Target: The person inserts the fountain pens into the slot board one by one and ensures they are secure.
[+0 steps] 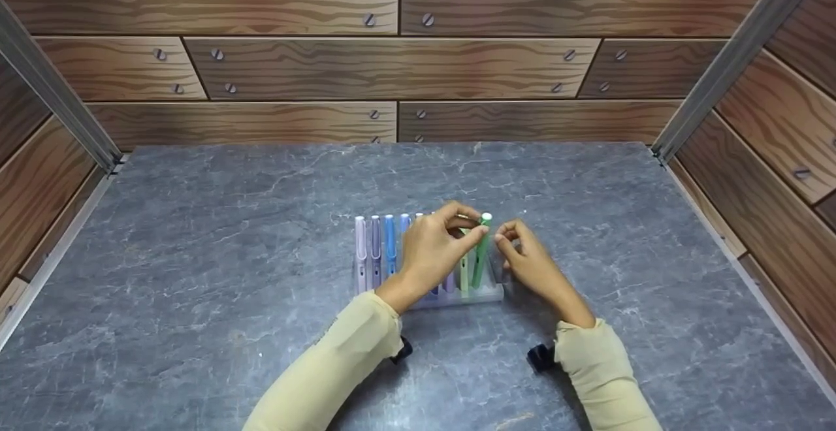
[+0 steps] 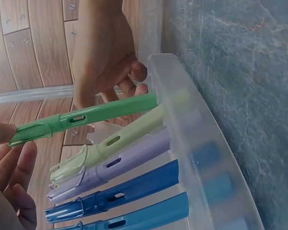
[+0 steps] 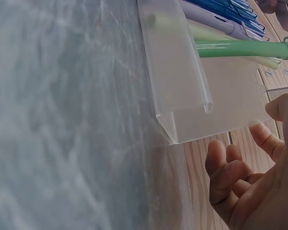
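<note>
My left hand (image 1: 428, 248) pinches the clip end of a green pen (image 1: 481, 262) between thumb and fingertips. The pen leans at the right end of a frosted clear pen stand (image 1: 467, 298), its lower end at the front lip and its top raised above the row. Beside it lie a pale green pen (image 2: 129, 132), a lilac pen (image 2: 129, 158) and a dark blue pen (image 2: 139, 188). Close to the stand's right side, my right hand (image 1: 532, 268) has loosely bent fingers, with a gap between thumb and forefinger and a fingertip (image 3: 259, 133) right at the back panel's edge.
Further left in the stand are several more pens, among them a light blue pen (image 1: 390, 241) and a pale lilac pen (image 1: 361, 248). The stand sits on a grey marbled table (image 1: 228, 235). Wood-patterned panels (image 1: 392, 68) rise behind and at both sides.
</note>
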Motion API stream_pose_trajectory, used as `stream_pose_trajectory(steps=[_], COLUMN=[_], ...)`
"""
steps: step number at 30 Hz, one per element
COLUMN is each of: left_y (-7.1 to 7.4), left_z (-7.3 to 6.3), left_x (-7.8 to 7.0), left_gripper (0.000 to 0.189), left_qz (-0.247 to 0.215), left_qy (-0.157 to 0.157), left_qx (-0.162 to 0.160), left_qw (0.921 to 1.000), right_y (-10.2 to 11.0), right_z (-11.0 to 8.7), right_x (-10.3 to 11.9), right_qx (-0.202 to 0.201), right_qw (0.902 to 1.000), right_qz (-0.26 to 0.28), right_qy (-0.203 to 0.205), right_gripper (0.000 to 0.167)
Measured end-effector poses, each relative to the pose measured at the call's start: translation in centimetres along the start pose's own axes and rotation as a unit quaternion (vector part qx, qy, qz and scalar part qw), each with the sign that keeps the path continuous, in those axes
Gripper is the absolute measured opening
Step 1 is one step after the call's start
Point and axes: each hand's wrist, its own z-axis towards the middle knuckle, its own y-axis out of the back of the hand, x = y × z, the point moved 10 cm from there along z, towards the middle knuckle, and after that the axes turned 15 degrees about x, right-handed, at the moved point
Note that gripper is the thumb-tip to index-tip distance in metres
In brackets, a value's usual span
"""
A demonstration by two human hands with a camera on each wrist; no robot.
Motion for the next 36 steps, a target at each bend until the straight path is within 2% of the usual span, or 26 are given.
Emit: stream_pose_trajectory(steps=[9,13,19,26,36], left_y=[-0.4,-0.6,-0.9,-1.1,-1.1], left_z=[-0.1,-0.1,0.0,-0.1,0.2], left_x=[0.3,0.4,0.2,0.1,0.1], left_gripper=[0.015,0.017,0.020,0.018,0.019], left_qz=[0.024,0.029,0.060,0.094,0.095], left_qy=[0.011,0.017,0.014,0.016,0.019], left_qx=[-0.005,0.004,0.020,0.034,0.042], left_qw=[0.9996,0.9994,0.9979,0.9949,0.9944], right_y=[0.0,0.0,0.0,-0.1,0.1], right_z=[-0.1,-0.1,-0.1,-0.1,-0.2], right_x=[-0.2,-0.2,0.0,-0.1,0.1], right_qx=[0.003,0.003,0.001,0.008,0.003], right_qw=[1.0000,0.9999,0.9999,0.9999,1.0000], right_qz=[0.005,0.006,0.007,-0.006,-0.002], right_qy=[-0.007,-0.008,0.008,-0.001,0.000], right_gripper=[0.019,0.019,0.019,0.019,0.020])
